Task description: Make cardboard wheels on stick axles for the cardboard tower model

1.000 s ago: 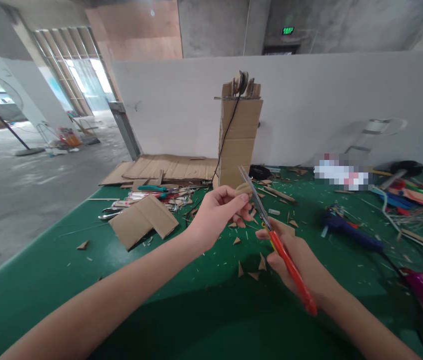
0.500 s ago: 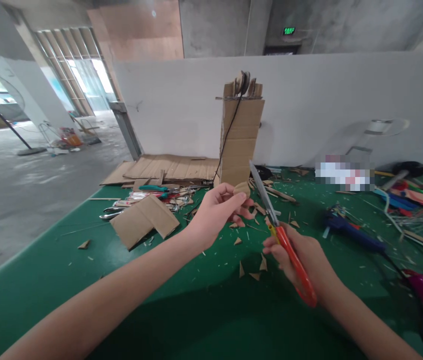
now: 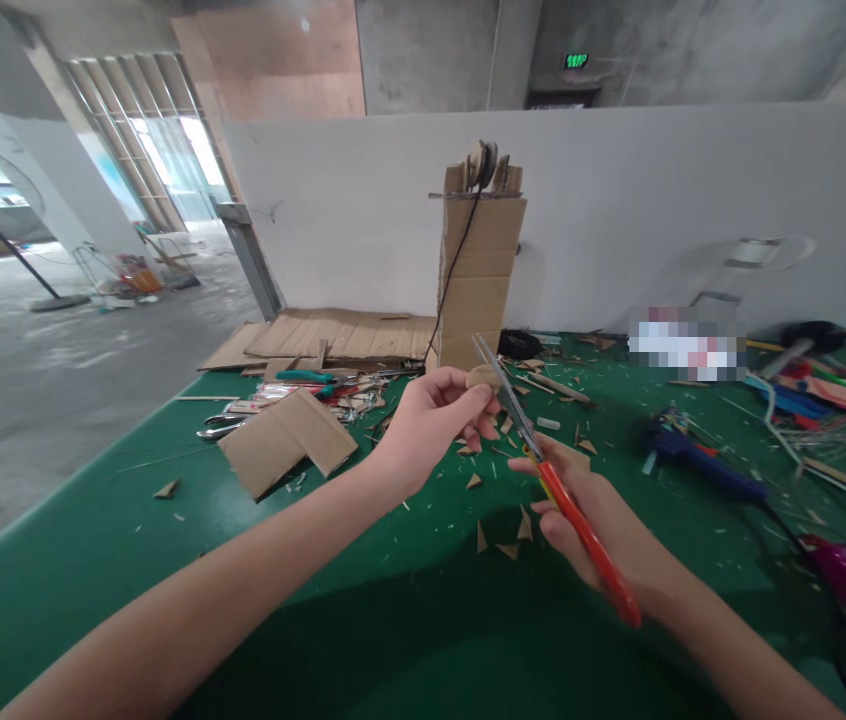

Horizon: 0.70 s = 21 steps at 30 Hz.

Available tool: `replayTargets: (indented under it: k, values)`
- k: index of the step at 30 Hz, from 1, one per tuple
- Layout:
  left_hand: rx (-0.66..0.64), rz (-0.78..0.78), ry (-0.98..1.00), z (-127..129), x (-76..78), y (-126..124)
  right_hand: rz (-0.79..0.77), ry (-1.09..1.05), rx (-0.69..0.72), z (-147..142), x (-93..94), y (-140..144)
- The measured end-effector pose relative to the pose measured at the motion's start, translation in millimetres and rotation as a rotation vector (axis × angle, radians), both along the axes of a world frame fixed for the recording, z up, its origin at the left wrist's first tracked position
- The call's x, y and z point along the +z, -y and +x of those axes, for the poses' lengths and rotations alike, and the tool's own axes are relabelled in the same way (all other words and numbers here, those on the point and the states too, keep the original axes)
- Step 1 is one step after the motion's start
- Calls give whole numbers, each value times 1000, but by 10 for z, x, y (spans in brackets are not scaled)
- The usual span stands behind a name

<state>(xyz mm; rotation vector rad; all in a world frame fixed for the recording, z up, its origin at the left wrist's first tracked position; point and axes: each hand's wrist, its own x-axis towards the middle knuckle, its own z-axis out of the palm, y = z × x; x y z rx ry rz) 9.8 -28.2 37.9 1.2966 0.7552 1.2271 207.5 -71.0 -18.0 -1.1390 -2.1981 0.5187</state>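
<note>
Above the green worktop (image 3: 93, 530), well in from its left edge: left hand (image 3: 430, 425) and right hand (image 3: 595, 515) close together

Left thumb and fingers clamped on a small, rounded tan cardboard piece (image 3: 480, 377), held up off the surface. Right fingers wrapped about the red handle of long, grey-bladed metal scissors (image 3: 565, 505); some fingers hidden.

Key relation: piece lies just left of the blades, the left hand nearest. Blades slant from the right hand leftward towards the worktop's far edge, tips slightly parted and reaching past the piece. Whether its rim sits between the blades or only beside them: cannot tell. Outline too round to read a long axis.

Beyond, by the far edge, stands a tall brown cardboard tower (image 3: 477, 280). Nearer the wearer, small triangular brown cardboard scraps (image 3: 481, 540) lie on the worktop.
</note>
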Motion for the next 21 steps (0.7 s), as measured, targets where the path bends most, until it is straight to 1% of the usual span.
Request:
replayTargets:
  k: [2, 5, 11, 16, 19, 21]
  values:
    - [-6, -6, 2, 8, 8, 8, 9, -9, -4, -4, -4, 2]
    - [-14, -54, 35, 21, 21, 25, 17, -11, -21, -8, -14, -2]
    - [-6, -107, 60, 41, 38, 50, -12, -34, -43, -18, -33, -36]
    - [-6, -112, 59, 26, 30, 40, -35, 71, -138, -83, 41, -4]
    - [-31, -97, 42, 9, 27, 33, -6, 100, -200, -118, 51, 11]
    - [-37, -86, 31, 1, 30, 30, 40, 115, -213, -120, 29, -2]
